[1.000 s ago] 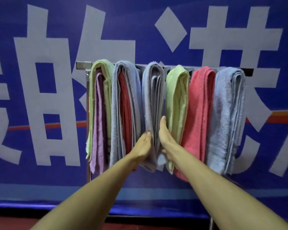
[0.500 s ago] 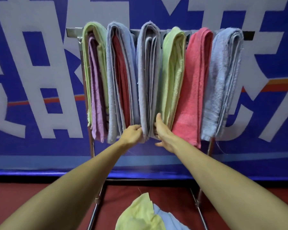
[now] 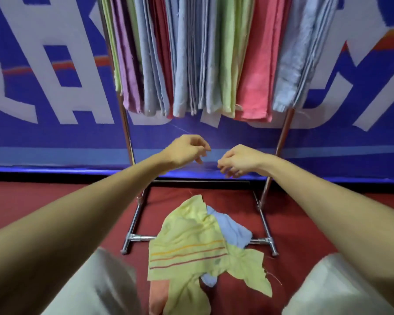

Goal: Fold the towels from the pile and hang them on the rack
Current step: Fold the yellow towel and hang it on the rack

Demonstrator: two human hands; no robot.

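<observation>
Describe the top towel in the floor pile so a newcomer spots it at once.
Find the metal rack of hanging towels, then drop to the red floor between its feet. Topping the pile there is a pale yellow towel. Only it bears thin orange and red stripes; the blue piece and orange piece touching it look plain.

Left hand (image 3: 184, 151) and right hand (image 3: 239, 161) are hovering below the folded towels (image 3: 191, 64), near each other but apart, fingers loosely curled, gripping nothing. The towels are hanging side by side on the rack (image 3: 127, 133), packed close: green, purple, blue, red, pink among them. On the red floor (image 3: 305, 223) at the rack's foot, a yellow striped towel (image 3: 187, 242) is lying partly over a blue towel (image 3: 232, 228); an orange towel (image 3: 157, 296) is showing at its lower left. A blue banner (image 3: 55, 137) is hanging behind.
</observation>
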